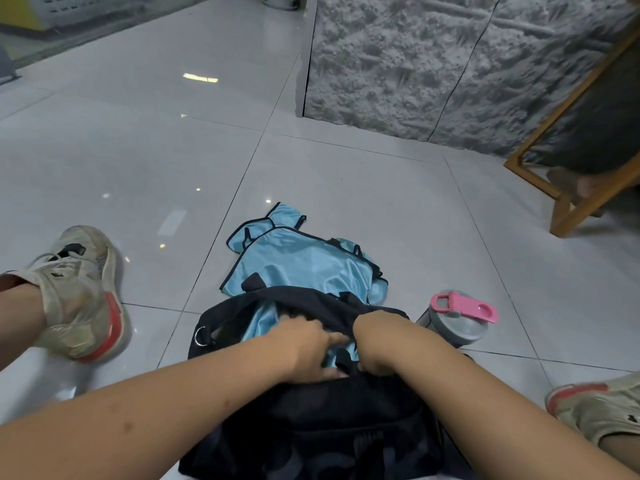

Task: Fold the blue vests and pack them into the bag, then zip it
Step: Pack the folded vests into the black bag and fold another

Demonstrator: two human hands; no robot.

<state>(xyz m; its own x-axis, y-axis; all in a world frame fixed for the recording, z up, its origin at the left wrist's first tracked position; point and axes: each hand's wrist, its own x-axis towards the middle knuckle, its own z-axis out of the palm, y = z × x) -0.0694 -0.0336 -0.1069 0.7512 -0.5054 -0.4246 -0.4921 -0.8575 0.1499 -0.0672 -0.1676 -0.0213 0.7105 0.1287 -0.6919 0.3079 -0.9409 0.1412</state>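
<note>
A black bag [311, 420] lies on the floor between my legs, its mouth open toward the far side. Light blue vests with black trim [298, 261] lie spread on the tiles just beyond it. Another blue vest [258, 322] shows inside the bag's opening. My left hand [304, 348] reaches into the opening with fingers on the blue fabric, pressing it down. My right hand [377, 341] grips the black upper edge of the bag [332, 303] and holds it up.
A grey bottle with a pink lid [457, 320] lies to the right of the bag. My shoes are at the left [79, 292] and lower right [599, 407]. A wooden chair frame [561, 202] stands at the right, by a rough grey wall [433, 64].
</note>
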